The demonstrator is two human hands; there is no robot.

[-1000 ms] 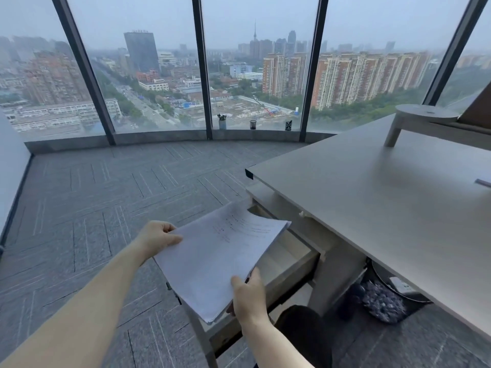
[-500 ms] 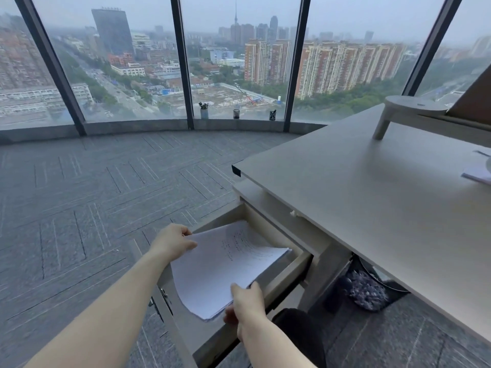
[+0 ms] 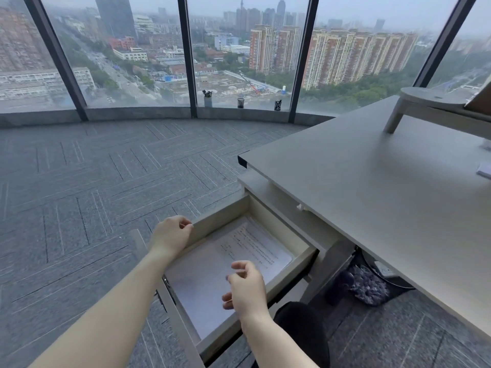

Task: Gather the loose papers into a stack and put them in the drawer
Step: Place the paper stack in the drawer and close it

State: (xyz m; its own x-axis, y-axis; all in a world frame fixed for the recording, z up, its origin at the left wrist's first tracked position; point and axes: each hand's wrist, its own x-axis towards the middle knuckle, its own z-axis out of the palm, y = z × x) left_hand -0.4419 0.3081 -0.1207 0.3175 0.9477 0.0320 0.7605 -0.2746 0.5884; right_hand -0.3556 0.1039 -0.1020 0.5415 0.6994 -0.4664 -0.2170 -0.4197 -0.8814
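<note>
Grey carpet tiles [image 3: 93, 181], curved glass wall beyond; pale desk [image 3: 385, 187] at right. Three pen cups [image 3: 240, 103] on the far sill. One stack of papers [image 3: 212, 264] flat inside one open drawer [image 3: 305, 257]. Left hand [image 3: 171, 235], right hand [image 3: 245, 286]: fingers loosely curled, holding nothing.

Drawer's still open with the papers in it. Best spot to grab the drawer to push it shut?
Probably the drawer front panel, the long edge nearest the person, pushed toward the desk. It faces the person and is bare. The paper stack lies flat below the rim, so nothing should snag. The left hand is at the left side wall and the right hand hovers empty over the papers.
</note>
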